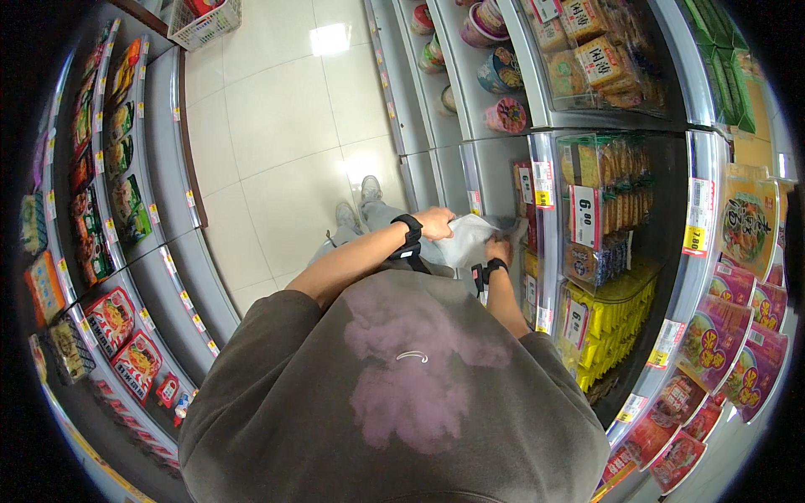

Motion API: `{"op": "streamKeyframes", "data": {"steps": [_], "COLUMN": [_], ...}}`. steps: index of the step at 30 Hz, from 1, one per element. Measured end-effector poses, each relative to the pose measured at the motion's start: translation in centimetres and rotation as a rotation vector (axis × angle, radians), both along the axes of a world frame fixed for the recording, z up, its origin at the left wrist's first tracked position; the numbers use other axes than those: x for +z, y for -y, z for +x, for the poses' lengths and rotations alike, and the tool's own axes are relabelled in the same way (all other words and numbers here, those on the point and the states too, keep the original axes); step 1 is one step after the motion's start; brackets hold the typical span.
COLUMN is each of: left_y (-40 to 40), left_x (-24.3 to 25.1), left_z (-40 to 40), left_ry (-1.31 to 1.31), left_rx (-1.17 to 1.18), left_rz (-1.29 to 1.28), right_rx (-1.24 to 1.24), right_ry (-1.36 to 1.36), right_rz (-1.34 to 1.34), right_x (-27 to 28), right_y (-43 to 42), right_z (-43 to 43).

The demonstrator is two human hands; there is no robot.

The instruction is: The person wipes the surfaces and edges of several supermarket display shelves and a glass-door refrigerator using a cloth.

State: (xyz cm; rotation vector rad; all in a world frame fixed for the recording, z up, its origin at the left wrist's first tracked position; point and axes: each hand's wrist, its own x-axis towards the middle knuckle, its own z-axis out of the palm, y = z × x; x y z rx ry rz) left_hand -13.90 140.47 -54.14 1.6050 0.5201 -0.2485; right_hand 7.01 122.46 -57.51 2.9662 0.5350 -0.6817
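Note:
A thin, whitish plastic bag (466, 237) stretches between my two hands at waist height, in front of the right-hand shelves. My left hand (435, 223), with a black band on its wrist, has its fingers curled around the bag's left edge. Gripping the other side is my right hand (499, 248), close to the shelf edge and also wearing a black wrist band. A translucent part of the bag runs past the right hand toward the shelf. I cannot tell what, if anything, is inside it.
Right of me, a shelf unit carries clear bins of packaged biscuits (607, 188), yellow packets (607, 336) and cup noodles (503, 69). On the left shelf stand bagged foods (135, 364). A white plastic basket (210, 25) sits on the tiled floor (283, 113) at the aisle's far end.

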Motion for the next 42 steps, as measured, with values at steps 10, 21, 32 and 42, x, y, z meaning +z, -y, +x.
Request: {"op": "streamKeyframes", "data": {"steps": [10, 21, 32, 42], "left_y": [-1.0, 5.0, -1.2, -5.9], "left_x": [1.0, 4.1, 8.4, 9.0], "left_z": [-1.9, 0.7, -4.3, -11.2], "left_ry": [-0.012, 0.212, 0.229, 0.257], "left_rx": [0.197, -0.171, 0.157, 0.584], "left_rz": [-0.153, 0.186, 0.047, -0.051], "right_rx": [0.179, -0.162, 0.116, 0.386], "right_ry": [0.027, 0.161, 0.279, -0.065], "right_rz": [0.173, -0.008, 0.562, 0.918], "right_x": [-1.3, -2.1, 0.9, 5.2], "right_y": [-6.7, 6.0, 0.1, -16.0], "right_z": [2.0, 3.0, 0.8, -12.3]}}
